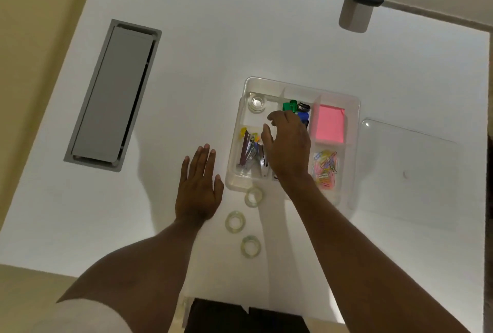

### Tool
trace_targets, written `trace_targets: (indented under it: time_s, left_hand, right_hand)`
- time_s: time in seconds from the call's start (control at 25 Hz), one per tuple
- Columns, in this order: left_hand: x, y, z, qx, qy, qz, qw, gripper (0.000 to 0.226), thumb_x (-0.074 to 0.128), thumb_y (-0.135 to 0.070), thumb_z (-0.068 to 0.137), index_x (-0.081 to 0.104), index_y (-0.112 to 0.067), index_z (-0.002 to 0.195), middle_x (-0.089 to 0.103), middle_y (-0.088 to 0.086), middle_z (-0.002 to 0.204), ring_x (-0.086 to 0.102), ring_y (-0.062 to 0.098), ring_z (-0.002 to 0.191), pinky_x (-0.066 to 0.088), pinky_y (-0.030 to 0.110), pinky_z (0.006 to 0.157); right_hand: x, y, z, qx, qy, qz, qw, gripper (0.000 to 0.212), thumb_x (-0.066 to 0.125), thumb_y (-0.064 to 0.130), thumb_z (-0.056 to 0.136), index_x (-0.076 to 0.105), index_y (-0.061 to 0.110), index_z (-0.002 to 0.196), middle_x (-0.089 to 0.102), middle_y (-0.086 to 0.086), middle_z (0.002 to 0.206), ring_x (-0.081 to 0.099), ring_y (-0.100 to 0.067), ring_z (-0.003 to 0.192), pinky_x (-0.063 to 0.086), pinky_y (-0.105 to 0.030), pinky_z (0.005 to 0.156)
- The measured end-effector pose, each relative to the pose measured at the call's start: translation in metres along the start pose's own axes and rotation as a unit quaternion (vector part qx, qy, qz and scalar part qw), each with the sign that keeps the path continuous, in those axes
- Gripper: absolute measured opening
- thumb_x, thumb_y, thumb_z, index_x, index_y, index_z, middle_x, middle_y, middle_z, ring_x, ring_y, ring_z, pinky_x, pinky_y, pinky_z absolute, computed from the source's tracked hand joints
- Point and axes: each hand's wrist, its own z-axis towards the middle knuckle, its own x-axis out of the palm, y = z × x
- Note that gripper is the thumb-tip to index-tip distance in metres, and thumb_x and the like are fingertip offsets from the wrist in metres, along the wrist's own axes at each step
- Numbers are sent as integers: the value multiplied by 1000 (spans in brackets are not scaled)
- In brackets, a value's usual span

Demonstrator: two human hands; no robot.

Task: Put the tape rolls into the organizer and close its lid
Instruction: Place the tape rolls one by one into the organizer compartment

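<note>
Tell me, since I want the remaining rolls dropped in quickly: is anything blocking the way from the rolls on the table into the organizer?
Nothing visible. The three tape rolls lie on the table beside the organizer, whose lid is off.

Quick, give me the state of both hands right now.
Left hand: open, flat on the table, holding nothing.
Right hand: open over the organizer, fingers loosely curled, holding nothing visible.

No readable text, labels, brand names, numbers or signs appear anywhere. The pink sticky note pad (328, 124) in the clear organizer (354, 108) shows a blank top sheet.
</note>
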Motion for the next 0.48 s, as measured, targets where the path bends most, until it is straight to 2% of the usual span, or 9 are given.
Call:
trace_targets:
  time_s: [0.24,0.48]
  left_hand:
    - [-3,-2,-1,7,-1,-3,1000,65,37,-34,106,26,-13,167,22,7,177,17,22,166,19,52,134]
    - [-7,-4,-3,10,-7,-1,1000,64,36,-35,107,25,-12,167,21,8,177,17,23,166,17,51,135]
  right_hand:
    - [1,5,-101,17,-43,79,996,10,61,18,94,62,15,103,64,-3,96,60,-17,86,54,-33,74]
    - [7,4,-211,87,39,93,991,25,63,38,92,56,23,112,62,5,105,59,-12,93,55,-33,78]
